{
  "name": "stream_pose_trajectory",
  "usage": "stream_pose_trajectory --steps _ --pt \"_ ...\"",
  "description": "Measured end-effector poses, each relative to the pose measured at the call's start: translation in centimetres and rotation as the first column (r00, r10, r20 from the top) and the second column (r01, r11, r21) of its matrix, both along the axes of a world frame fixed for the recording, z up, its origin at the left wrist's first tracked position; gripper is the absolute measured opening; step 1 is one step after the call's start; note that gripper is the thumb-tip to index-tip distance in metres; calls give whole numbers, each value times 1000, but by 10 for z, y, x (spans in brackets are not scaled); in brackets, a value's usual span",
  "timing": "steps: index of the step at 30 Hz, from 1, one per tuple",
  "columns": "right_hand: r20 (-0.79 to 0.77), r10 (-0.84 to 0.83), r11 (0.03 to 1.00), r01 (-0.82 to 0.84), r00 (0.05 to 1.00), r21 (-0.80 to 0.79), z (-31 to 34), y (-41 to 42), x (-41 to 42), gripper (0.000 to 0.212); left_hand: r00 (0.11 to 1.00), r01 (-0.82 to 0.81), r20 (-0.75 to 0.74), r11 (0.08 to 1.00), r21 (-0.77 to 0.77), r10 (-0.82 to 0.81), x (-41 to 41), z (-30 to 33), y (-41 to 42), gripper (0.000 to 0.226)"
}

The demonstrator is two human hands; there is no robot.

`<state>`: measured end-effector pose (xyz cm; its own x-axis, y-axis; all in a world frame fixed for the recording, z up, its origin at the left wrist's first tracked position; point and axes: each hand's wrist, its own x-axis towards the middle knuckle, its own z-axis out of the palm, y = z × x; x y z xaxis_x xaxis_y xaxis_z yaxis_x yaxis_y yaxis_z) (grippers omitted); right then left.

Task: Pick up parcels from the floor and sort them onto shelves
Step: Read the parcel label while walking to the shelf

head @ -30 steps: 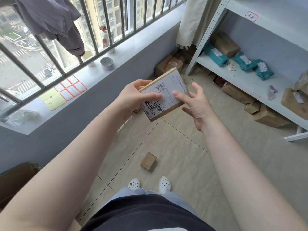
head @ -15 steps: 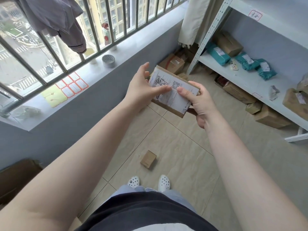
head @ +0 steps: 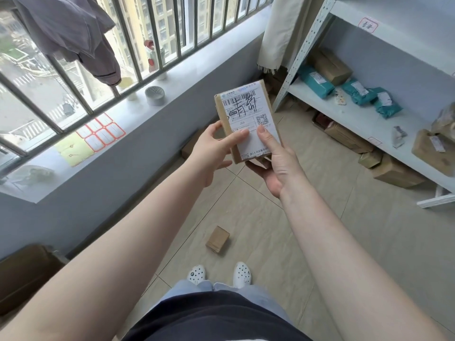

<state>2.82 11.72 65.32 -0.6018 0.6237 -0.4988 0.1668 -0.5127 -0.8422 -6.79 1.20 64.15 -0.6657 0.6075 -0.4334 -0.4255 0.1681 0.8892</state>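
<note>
A flat brown cardboard parcel (head: 246, 112) with a white shipping label and black handwriting faces me, held upright at chest height. My left hand (head: 211, 153) grips its left edge, thumb on the label. My right hand (head: 273, 166) supports its bottom right corner from below, thumb pressed on the label. A small brown box (head: 218, 240) lies on the tiled floor just ahead of my white shoes. The white metal shelf (head: 344, 116) stands to the right, carrying teal bags (head: 364, 93) and brown boxes (head: 331, 66).
More brown boxes (head: 394, 171) sit on the floor under the shelf. A window ledge (head: 138, 119) with sticker sheets and a tape roll (head: 154, 95) runs along the left wall below barred windows. A dark brown box (head: 24, 274) stands at the lower left.
The parcel has been turned from lying slanted to upright with the label's barcode on top. My right hand shifted from its edge to beneath the bottom corner; both hands stayed on it.
</note>
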Motion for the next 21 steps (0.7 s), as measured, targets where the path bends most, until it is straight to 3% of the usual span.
stream_pose_trajectory --steps 6,11,21 --pt "28 104 980 -107 994 170 -10 10 11 42 989 134 -57 991 1 -134 -13 3 -4 54" --pt "34 79 978 -84 996 193 -17 21 24 50 980 191 -60 982 -7 -191 -10 -1 8 63" --pt "78 -161 973 145 984 177 -32 63 84 60 925 373 -92 927 39 -368 40 -25 76 65"
